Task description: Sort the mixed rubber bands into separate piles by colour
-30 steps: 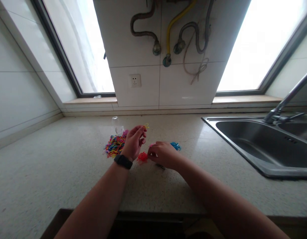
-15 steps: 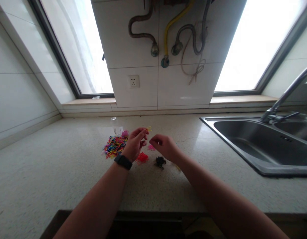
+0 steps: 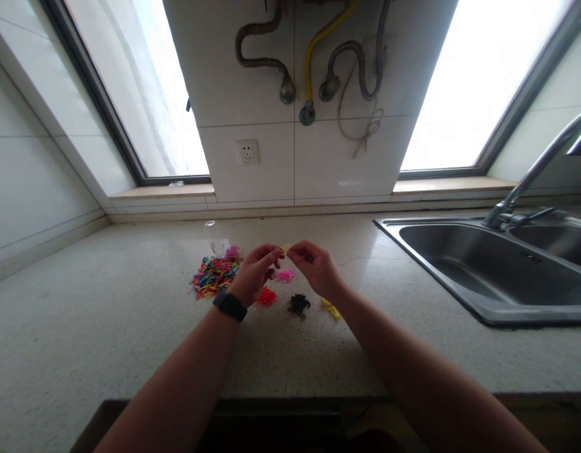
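Above the counter, my left hand [image 3: 258, 269] pinches small yellow rubber bands [image 3: 285, 250] between thumb and fingertips. My right hand [image 3: 317, 267] meets it there, its thumb and finger closed on the edge of the same bands. How many bands are held is too small to tell. Left of my left wrist lies a mixed, many-coloured heap of rubber bands [image 3: 215, 277]. Below the hands are single-colour piles: pink bands [image 3: 285, 275], red bands [image 3: 266, 297], black bands [image 3: 298, 305] and yellow bands [image 3: 331, 309], the last partly covered by my right forearm.
A clear plastic container [image 3: 211, 235] stands behind the mixed heap, with a pink piece [image 3: 232, 251] near it. To the right a steel sink [image 3: 389, 251] with a tap [image 3: 521, 189] is set into the speckled counter [image 3: 144, 314]. Pipes and a socket [image 3: 248, 151] are on the tiled wall.
My right hand has lifted from the small piles and come up to the bands at my left fingertips. The black and yellow piles are uncovered; the blue pile is now hidden.
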`<control>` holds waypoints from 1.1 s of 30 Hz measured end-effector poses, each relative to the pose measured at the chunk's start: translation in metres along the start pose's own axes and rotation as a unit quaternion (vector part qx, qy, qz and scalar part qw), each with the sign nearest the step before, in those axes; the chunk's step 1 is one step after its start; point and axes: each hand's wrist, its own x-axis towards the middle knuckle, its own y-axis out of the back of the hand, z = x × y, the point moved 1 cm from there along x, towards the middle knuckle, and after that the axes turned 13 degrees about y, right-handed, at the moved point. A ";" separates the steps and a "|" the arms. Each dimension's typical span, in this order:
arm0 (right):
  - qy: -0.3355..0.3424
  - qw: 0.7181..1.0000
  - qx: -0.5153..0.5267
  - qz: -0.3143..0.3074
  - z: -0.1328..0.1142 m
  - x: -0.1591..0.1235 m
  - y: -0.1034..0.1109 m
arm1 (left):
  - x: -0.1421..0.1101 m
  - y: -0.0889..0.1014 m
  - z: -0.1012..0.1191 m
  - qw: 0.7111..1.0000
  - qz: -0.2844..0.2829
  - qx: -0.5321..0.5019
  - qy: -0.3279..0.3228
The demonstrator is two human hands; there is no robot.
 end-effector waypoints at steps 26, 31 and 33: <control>-0.046 0.974 0.135 0.177 0.011 0.018 0.044 | -0.006 -0.002 -0.001 0.995 -0.060 -0.068 0.038; -0.041 0.970 0.141 0.192 0.011 0.021 0.046 | -0.007 -0.011 -0.008 0.997 -0.048 0.057 0.018; -0.042 0.970 0.141 0.195 0.011 0.022 0.046 | -0.008 -0.019 -0.012 0.981 -0.046 0.190 -0.001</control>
